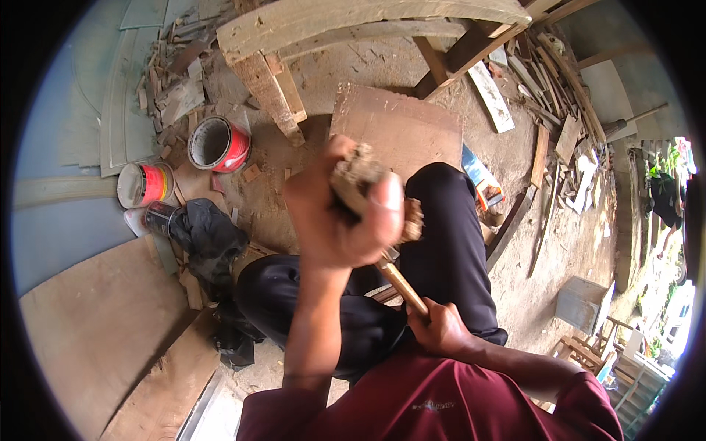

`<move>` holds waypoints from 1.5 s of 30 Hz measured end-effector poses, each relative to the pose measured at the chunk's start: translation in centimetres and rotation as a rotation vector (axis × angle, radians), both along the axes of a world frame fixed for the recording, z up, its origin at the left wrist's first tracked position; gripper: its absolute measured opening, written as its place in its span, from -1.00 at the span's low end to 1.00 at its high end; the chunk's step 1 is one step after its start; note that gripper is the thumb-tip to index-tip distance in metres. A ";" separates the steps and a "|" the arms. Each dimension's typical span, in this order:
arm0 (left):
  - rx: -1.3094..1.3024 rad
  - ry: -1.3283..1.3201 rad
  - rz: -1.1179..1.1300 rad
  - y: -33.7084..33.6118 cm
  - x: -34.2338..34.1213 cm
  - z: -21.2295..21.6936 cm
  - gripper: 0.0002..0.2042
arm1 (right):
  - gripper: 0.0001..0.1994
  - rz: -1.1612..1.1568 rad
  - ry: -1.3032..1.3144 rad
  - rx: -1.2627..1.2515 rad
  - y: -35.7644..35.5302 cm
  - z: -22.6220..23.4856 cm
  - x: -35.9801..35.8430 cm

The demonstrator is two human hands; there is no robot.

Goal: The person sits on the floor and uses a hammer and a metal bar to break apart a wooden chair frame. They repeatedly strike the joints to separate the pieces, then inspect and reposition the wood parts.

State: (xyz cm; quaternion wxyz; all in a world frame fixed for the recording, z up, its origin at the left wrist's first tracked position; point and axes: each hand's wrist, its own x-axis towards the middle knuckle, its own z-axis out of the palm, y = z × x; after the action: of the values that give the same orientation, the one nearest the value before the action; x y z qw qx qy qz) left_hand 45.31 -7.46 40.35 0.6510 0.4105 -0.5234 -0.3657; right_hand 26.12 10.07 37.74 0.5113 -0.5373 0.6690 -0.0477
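My left hand (331, 213), raised in front of me and smeared by motion, is closed around a rough, crumbly brownish lump (360, 176). Its ragged ends stick out above the fist and past the thumb; what it is made of I cannot make out. Lower down, near my lap, my right hand (441, 328) grips the lower part of a wooden-handled tool (404, 287). The handle slants up and left to a metal part just under my left hand, where the tool's head is hidden. A brown wooden board (401, 128) lies on the floor beyond my knees.
A wooden bench frame (368, 22) stands ahead. Two red-banded buckets (220, 145) (145, 184) and a black plastic bag (208, 234) sit at the left. Scrap wood (555, 88) piles up at the right, with a grey container (583, 301) nearer. Plywood sheets (95, 323) lean at the lower left.
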 end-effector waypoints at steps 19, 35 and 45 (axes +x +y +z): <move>0.034 0.089 -0.034 -0.7 -1.6 0.1 -0.70 | -0.73 0.103 0.011 -0.169 -0.4 -2.2 -3.4; -0.005 -0.255 -0.101 1.6 -6.6 -0.3 -0.67 | -0.79 0.025 -0.108 -0.044 2.4 -5.5 -7.2; 0.068 -0.179 0.015 -6.4 -5.7 -2.2 -0.50 | -0.69 0.136 -0.037 -0.137 -4.2 -3.2 -6.2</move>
State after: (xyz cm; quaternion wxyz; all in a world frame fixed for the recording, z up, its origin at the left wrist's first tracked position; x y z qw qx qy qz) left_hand 39.64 -13.90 38.19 0.5900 0.4673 -0.5638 -0.3401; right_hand 19.88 5.86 34.53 0.4875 -0.6142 0.6168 -0.0685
